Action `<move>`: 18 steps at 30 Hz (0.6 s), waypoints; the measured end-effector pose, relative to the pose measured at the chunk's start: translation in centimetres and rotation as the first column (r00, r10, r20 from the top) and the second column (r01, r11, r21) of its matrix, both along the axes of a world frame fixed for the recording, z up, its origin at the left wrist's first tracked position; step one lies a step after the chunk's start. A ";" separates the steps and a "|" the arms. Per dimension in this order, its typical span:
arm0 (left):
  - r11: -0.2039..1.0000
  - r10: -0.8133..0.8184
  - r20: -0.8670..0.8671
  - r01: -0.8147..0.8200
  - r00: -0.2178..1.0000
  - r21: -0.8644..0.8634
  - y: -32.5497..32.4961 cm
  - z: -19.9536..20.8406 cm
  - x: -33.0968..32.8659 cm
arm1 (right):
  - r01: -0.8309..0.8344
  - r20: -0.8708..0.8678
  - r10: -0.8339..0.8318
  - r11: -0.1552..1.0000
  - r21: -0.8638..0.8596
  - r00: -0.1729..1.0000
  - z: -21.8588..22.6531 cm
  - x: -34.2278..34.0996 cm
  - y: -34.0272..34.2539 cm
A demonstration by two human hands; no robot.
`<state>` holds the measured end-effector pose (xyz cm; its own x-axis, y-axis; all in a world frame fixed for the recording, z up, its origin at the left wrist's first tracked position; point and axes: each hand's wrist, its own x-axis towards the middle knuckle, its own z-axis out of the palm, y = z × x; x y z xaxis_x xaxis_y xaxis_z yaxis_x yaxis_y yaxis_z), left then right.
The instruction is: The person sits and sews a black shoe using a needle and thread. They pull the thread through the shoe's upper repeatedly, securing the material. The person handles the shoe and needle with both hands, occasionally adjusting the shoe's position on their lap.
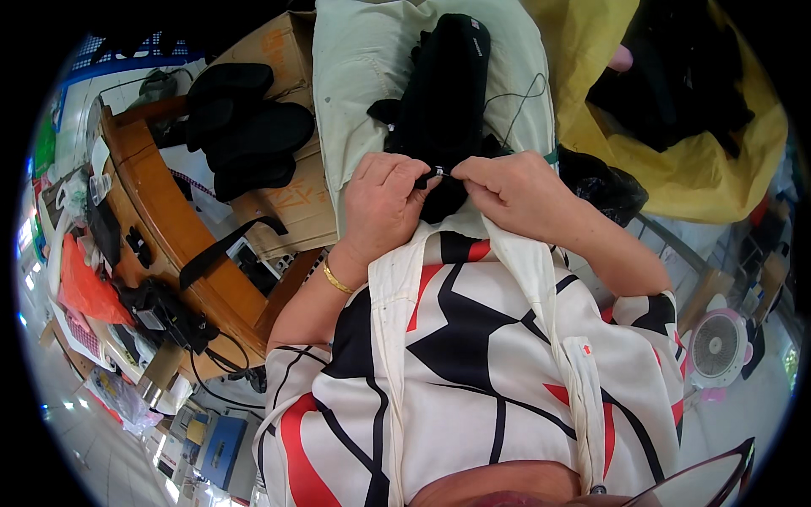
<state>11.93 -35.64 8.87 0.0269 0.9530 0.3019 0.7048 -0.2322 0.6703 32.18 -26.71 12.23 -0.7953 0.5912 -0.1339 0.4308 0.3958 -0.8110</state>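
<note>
A long black shoe-like fabric piece with small white print near its far end lies on the pale cloth over my lap. My left hand pinches dark material at its near end, fingers closed. My right hand is closed in a pinch just opposite; what its fingertips hold is too small to make out. Between the fingertips shows a small shiny metal bit, its kind unclear. A thin dark thread loops over the cloth right of the black piece.
Several black shoe-like pieces rest on a cardboard box at left, beside a wooden table. To the right are a yellow bag holding black items, a black plastic bag and a small fan.
</note>
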 end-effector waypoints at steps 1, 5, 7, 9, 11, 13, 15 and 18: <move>1.000 -0.002 -0.004 0.002 1.000 0.008 0.0 -0.1 0.0 | 0.001 0.003 -0.001 1.000 -0.006 1.000 0.0 0.0 0.0; 1.000 0.003 -0.003 -0.003 1.000 0.017 -0.1 -0.2 -0.1 | -0.015 0.058 0.016 1.000 -0.010 0.998 0.2 -0.3 -0.2; 1.000 0.008 0.000 -0.008 1.000 0.020 -0.2 -0.2 0.0 | -0.040 0.138 0.045 0.998 -0.038 0.989 0.3 -0.4 -0.3; 1.000 0.013 0.002 -0.013 1.000 0.021 -0.2 -0.2 0.0 | -0.034 0.131 0.038 0.999 -0.036 0.991 0.2 -0.3 -0.4; 1.000 0.016 0.002 -0.016 1.000 0.021 -0.2 -0.2 0.0 | -0.027 0.112 0.031 0.999 -0.036 0.993 0.1 -0.3 -0.4; 1.000 0.016 0.002 -0.016 1.000 0.019 -0.2 -0.3 0.0 | -0.020 0.083 0.023 0.999 -0.038 0.996 0.0 -0.2 -0.4; 1.000 0.016 0.004 -0.016 1.000 0.025 -0.2 -0.3 0.0 | -0.029 0.074 0.031 0.999 -0.029 0.997 -0.1 -0.2 -0.3; 0.999 0.015 0.004 -0.015 1.000 0.036 -0.2 -0.4 0.0 | -0.034 0.086 0.037 0.999 -0.036 0.996 0.0 -0.3 -0.2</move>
